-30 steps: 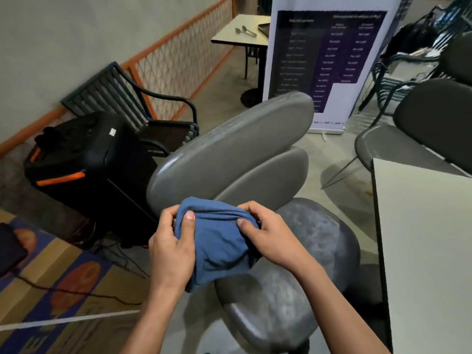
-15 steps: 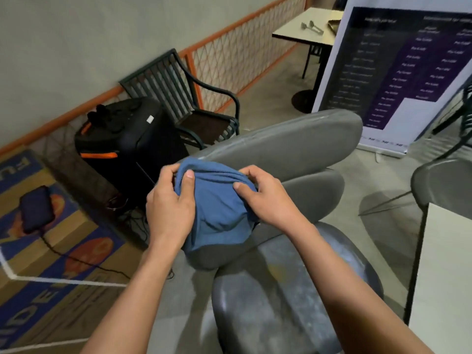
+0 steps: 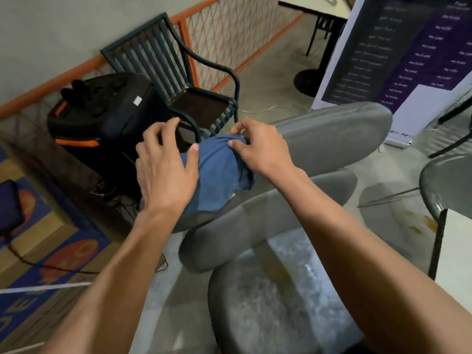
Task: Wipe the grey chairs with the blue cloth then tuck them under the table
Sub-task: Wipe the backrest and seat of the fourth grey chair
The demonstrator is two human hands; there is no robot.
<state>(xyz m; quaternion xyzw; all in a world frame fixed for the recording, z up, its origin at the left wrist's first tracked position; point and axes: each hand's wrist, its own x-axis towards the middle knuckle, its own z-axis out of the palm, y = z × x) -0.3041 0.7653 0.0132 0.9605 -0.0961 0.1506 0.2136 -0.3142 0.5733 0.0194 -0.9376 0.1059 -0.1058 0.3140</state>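
Observation:
A grey chair (image 3: 329, 139) stands in front of me, its dusty seat low in the middle and its two-part backrest running up to the right. The blue cloth (image 3: 217, 175) is draped over the left end of the upper backrest. My right hand (image 3: 258, 149) pinches the cloth's top edge between thumb and fingers. My left hand (image 3: 166, 167) hovers at the cloth's left side with fingers spread, its thumb touching the fabric. A second grey chair (image 3: 444, 185) shows at the right edge.
A pale table (image 3: 457, 249) corner sits at the right. Left of the chair are a black speaker with orange trim (image 3: 102, 118), a dark slatted armchair (image 3: 178, 72) and floor cables. A banner stand (image 3: 408, 47) rises behind, with another table (image 3: 316, 6) beyond.
The view has moved closer and tilted down. My left hand has let go of the cloth and spread its fingers. The cloth now lies on the backrest end, with my right hand still pinching it.

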